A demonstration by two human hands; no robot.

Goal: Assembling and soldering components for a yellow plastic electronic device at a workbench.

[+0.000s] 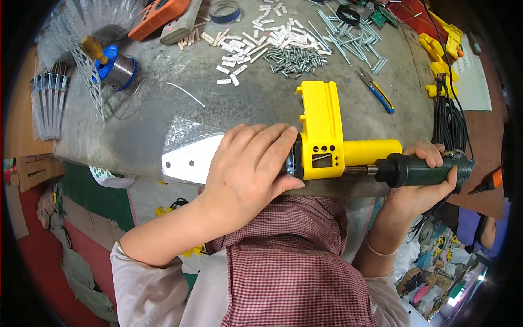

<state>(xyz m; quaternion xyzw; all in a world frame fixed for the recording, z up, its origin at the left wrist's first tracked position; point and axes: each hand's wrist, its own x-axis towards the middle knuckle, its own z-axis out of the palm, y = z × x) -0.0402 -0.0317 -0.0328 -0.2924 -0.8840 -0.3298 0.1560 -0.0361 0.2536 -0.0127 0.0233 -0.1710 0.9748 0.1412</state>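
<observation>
A yellow plastic tool housing (321, 117) with a round yellow handle (376, 151) lies crosswise at the table's near edge. A white pointed plate (188, 161), partly covered in clear plastic film, extends from its left side. My left hand (248, 158) is closed over the dark section between plate and housing, hiding most of it. In my right hand (422, 180) is a dark green electric screwdriver (425, 170), held level with its bit pointing left. The bit reaches the right side of the housing, just below the handle; its tip is hidden.
Beyond the housing lie a pile of screws (297, 61), white strips (283, 38), long metal rods (354, 46) and blue-yellow snips (377, 91). A solder spool (117, 68) stands left. Black cables (452, 125) and yellow parts (436, 49) sit at the right edge.
</observation>
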